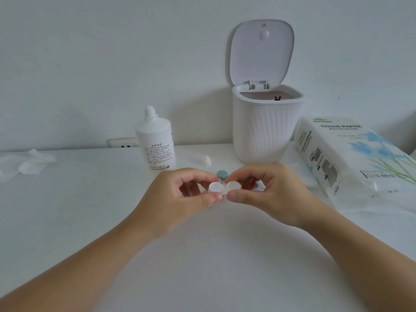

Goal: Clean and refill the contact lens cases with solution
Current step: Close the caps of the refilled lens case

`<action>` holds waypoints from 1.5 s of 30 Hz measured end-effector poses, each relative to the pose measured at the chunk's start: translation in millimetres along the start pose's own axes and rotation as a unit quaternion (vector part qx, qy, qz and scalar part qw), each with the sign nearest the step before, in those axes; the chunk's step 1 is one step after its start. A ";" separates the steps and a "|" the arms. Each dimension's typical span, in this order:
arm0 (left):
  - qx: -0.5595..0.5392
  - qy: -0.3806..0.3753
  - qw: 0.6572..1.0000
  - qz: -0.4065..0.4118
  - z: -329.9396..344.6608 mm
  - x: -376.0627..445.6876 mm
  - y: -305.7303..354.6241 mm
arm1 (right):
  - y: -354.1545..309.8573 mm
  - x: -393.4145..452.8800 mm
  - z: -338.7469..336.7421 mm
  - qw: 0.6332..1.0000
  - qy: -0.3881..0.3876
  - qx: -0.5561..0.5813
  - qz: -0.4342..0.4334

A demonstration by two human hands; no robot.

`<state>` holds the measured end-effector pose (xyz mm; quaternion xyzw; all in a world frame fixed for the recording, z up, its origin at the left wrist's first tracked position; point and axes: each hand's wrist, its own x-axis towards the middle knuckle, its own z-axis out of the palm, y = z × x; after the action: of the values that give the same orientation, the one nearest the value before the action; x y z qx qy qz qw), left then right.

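A translucent contact lens case (224, 187) is held above the white table (202, 255), pinched at one end by the left hand (180, 194) and at the other by the right hand (267, 190), thumbs in front, fingers curled behind. A teal cap (222, 174) is seen just behind, poss. resting on the table. The uncapped solution bottle (157, 140) stands upright at rear left, its small white cap (206, 161) beside it. A lidded bin (265, 122), open, and a tissue pack (351, 158) are set at right; crumpled tissue (27, 163) lies far left.
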<state>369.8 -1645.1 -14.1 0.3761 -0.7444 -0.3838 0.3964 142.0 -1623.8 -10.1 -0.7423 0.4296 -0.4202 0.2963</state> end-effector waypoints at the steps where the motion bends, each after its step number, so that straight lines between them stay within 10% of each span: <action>1: 0.000 -0.006 1.000 -0.001 -0.1 -0.4 -0.3 | -0.1 -0.1 0.3 1.000 0.001 -0.002 -0.001; 12: -0.021 -0.010 0.999 -0.031 -5.7 -6.0 -6.9 | 22.4 7.7 -26.5 0.968 0.105 -0.192 0.121; 30: -0.023 -0.020 1.000 0.007 -10.5 -9.1 -4.2 | 34.3 8.9 -18.6 0.921 0.013 -0.345 0.181; 45: -0.037 -0.020 0.999 -0.002 -11.1 -7.3 -4.0 | 1.3 7.0 -14.4 0.973 0.091 0.185 0.101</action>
<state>383.4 -1643.6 -15.5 0.3548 -0.7365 -0.4199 0.3942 130.8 -1631.7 -1.8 -0.5861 0.4425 -0.5258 0.4291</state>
